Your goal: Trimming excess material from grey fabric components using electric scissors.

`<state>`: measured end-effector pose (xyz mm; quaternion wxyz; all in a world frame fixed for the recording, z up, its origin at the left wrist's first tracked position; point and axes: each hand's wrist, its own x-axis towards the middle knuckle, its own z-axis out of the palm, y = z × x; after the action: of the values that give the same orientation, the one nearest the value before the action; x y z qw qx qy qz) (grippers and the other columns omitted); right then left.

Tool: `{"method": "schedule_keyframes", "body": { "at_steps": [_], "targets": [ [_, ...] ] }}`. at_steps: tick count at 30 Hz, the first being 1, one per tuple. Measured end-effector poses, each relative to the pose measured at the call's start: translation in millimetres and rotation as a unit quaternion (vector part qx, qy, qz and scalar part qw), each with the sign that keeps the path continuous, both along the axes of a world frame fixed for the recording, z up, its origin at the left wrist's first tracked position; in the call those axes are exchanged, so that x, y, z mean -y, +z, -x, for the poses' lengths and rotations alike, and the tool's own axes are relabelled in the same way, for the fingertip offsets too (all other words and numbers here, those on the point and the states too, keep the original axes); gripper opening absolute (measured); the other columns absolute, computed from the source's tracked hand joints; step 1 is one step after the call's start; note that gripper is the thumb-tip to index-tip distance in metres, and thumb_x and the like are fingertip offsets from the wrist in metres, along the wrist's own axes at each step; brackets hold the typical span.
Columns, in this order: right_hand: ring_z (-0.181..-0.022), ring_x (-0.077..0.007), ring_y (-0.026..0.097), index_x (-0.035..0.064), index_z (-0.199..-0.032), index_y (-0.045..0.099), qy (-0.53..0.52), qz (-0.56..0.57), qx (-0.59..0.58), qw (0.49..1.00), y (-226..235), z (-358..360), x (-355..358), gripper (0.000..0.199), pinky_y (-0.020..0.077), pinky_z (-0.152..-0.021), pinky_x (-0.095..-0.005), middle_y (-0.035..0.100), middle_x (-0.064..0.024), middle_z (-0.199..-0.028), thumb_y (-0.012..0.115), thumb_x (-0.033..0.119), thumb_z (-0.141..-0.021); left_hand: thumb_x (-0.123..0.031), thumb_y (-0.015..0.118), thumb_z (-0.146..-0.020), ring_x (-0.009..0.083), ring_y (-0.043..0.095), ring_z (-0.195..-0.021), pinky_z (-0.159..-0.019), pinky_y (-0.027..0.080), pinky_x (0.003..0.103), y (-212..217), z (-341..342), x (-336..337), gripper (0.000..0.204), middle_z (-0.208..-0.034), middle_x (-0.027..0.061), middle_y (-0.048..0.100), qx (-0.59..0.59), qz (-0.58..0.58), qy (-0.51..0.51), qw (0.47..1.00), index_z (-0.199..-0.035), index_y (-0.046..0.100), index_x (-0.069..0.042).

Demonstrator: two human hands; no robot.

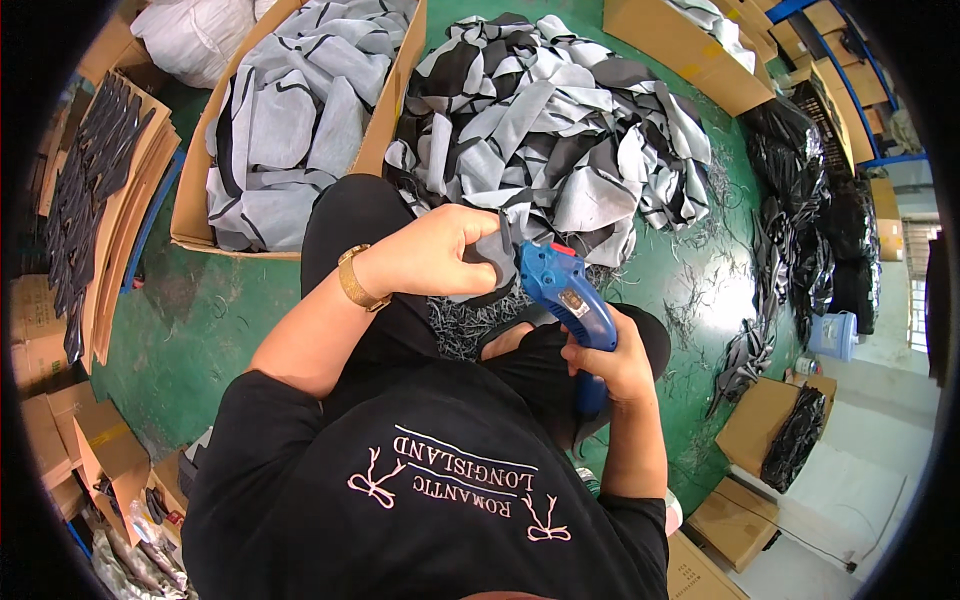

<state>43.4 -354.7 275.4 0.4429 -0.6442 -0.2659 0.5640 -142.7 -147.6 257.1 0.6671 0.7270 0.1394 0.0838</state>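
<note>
My left hand, with a gold watch at the wrist, pinches a small grey and black fabric piece between thumb and fingers. My right hand is wrapped round the handle of blue electric scissors with a red button on top. The head of the scissors points up and left, right beside the fabric piece. Whether the blade touches the cloth I cannot tell. Beyond my hands a large heap of grey, white and black fabric pieces lies on the green floor.
At far left of the heap stands a cardboard box full of similar fabric pieces. Thin dark trimmings litter the floor near my legs. Black plastic bags line the right side. Black strips hang over stacked cardboard at left.
</note>
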Motion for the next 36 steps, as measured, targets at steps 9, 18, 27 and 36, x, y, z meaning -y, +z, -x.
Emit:
{"method": "schedule_keyframes", "body": {
  "at_steps": [9, 18, 27, 36],
  "targets": [
    [-0.068, -0.0128, 0.058, -0.0022, -0.101, 0.059, -0.119, -0.143, 0.050, 0.981, 0, 14, -34, 0.041, 0.0467, -0.065, -0.0244, 0.061, -0.0048, -0.078, 0.078, 0.011, -0.068, -0.005, 0.062, -0.080, 0.0020, 0.045, -0.076, -0.064, 0.041, 0.021, -11, -18, 31, 0.011, -0.080, -0.0045, 0.054, 0.073, 0.158, 0.047, 0.984, -0.090, 0.057, -0.001],
    [-0.075, -0.0095, 0.055, -0.0003, -0.101, 0.059, -0.098, -0.101, 0.138, 0.980, -3, 23, -36, 0.041, 0.0448, -0.070, -0.0243, 0.060, -0.0016, -0.084, 0.072, 0.002, -0.062, -0.033, 0.050, -0.096, 0.0138, 0.061, -0.098, -0.088, 0.048, 0.031, -39, -49, 36, 0.036, -0.111, 0.0006, 0.063, 0.152, 0.606, 0.178, 0.760, -0.124, 0.054, -0.011],
    [-0.067, -0.0171, 0.060, -0.0061, -0.105, 0.054, -0.186, -0.090, 0.063, 0.976, -9, 4, -3, 0.040, 0.0501, -0.067, -0.0290, 0.060, -0.0078, -0.078, 0.067, 0.003, -0.068, -0.012, 0.063, -0.089, 0.0120, 0.065, -0.080, -0.068, 0.057, 0.026, -26, -40, 16, 0.019, -0.095, 0.0021, 0.066, 0.137, 0.481, 0.211, 0.840, -0.107, 0.061, -0.006],
    [-0.057, -0.0155, 0.058, -0.0065, -0.102, 0.056, -0.129, -0.026, 0.009, 0.991, -6, 18, 21, 0.037, 0.0485, -0.053, -0.0269, 0.058, -0.0070, -0.075, 0.070, 0.001, -0.068, -0.010, 0.067, -0.087, 0.0118, 0.063, -0.085, -0.073, 0.055, 0.026, -14, -51, 30, 0.020, -0.097, 0.0031, 0.065, 0.153, 0.369, 0.321, 0.859, -0.104, 0.062, -0.003]
  ]
}}
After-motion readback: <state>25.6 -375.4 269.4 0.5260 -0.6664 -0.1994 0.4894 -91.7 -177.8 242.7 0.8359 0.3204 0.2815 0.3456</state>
